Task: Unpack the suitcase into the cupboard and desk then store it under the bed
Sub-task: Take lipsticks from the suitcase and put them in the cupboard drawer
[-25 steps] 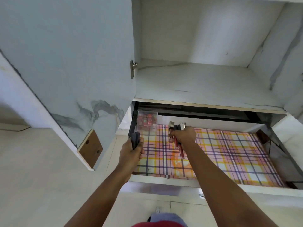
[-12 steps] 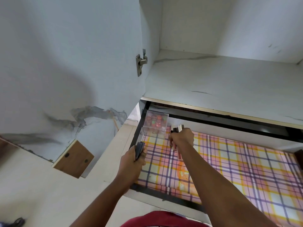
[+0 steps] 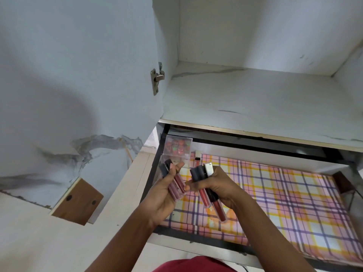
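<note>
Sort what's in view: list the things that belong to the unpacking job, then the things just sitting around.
Part of the job:
- lip gloss tubes in the left hand
- lip gloss tubes in the right hand
- open drawer with plaid liner
- clear box in the drawer's back left corner

Just there:
- cupboard shelf
- door hinge
- wooden block

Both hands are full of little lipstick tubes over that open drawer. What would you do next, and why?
Probably lower the right hand and lay its lip gloss tubes on the checked liner of the drawer, beside the clear box at the back left corner. One tube already lies there, and the left hand holds more tubes.
</note>
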A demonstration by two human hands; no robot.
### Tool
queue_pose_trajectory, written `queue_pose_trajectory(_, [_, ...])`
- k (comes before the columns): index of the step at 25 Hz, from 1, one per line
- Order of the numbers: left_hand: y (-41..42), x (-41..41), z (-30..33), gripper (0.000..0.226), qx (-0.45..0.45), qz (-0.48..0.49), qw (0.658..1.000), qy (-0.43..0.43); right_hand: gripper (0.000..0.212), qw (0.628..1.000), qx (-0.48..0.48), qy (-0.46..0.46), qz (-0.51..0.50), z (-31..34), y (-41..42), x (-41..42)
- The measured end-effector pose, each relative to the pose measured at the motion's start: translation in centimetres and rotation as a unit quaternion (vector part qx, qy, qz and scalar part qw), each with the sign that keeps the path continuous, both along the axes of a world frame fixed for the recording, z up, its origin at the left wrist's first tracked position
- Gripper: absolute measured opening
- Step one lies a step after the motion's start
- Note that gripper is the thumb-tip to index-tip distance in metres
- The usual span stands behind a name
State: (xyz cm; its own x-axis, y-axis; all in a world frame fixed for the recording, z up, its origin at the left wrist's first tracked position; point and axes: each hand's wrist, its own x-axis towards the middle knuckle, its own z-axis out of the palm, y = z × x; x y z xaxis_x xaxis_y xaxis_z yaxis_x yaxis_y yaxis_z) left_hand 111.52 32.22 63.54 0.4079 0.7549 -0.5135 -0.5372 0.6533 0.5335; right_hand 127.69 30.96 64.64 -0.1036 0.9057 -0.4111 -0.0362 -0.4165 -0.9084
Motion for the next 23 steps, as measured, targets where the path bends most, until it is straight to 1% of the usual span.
queue_pose_trajectory(2, [0.1,0.5,-0.2,0.043,0.006,-0.034,0.999,-0.002,0.022,1.000,0.014,0.008,0.001,0.3,-0.8,-0.2])
queue_pose_trajectory(4, [0.2,0.9,-0.6,0.040,0.015,-0.045,0.999,0.018,0.023,0.999,0.004,-0.002,-0.042,0.2,-1.2,0.7])
queue_pose_trajectory(5, [0.3,0.9,-0.9,0.035,0.021,-0.046,0.997,0.062,0.025,0.996,-0.015,-0.014,-0.085,-0.1,-1.1,1.3])
queue_pose_trajectory(7, [0.7,0.6,-1.3,0.023,0.013,-0.041,0.982,0.185,0.030,0.976,-0.078,-0.057,-0.193,-1.5,0.0,2.6])
queue_pose_trajectory(8, [0.6,0.3,-1.4,0.019,-0.005,-0.037,0.975,0.221,0.032,0.960,-0.109,-0.092,-0.239,-2.5,1.0,3.1])
queue_pose_trajectory(9, [0.5,0.1,-1.3,0.019,-0.024,-0.039,0.971,0.233,0.033,0.945,-0.130,-0.137,-0.267,-3.2,2.0,3.3])
queue_pose_trajectory(11, [0.3,-0.3,-1.1,0.019,-0.046,-0.049,0.967,0.248,0.028,0.927,-0.143,-0.211,-0.274,-4.3,3.8,3.2])
queue_pose_trajectory(14, [-0.2,-0.8,-1.3,0.016,-0.051,-0.053,0.961,0.267,0.026,0.923,-0.144,-0.249,-0.256,-5.4,5.1,2.3])
queue_pose_trajectory(16, [-0.5,-1.2,-1.3,0.016,-0.034,-0.060,0.961,0.268,0.025,0.924,-0.146,-0.248,-0.251,-6.2,5.3,1.8])
queue_pose_trajectory(18, [-0.6,-1.3,-0.9,0.016,-0.018,-0.058,0.961,0.269,0.024,0.925,-0.143,-0.226,-0.269,-6.3,5.3,1.6])
queue_pose_trajectory(20, [-0.4,-1.2,-0.7,0.014,-0.015,-0.047,0.962,0.267,0.026,0.926,-0.132,-0.178,-0.306,-5.7,5.0,1.9])
queue_pose_trajectory(21, [-0.2,-1.1,-0.6,0.014,-0.012,-0.045,0.963,0.266,0.027,0.932,-0.124,-0.143,-0.308,-5.1,4.6,2.1])
queue_pose_trajectory(22, [0.0,-1.0,-0.5,0.014,-0.006,-0.047,0.963,0.265,0.028,0.946,-0.116,-0.108,-0.284,-4.4,4.1,2.3])
queue_pose_trajectory(23, [0.3,-0.9,-0.6,0.015,0.003,-0.052,0.963,0.265,0.030,0.963,-0.111,-0.078,-0.232,-3.5,3.4,2.3])
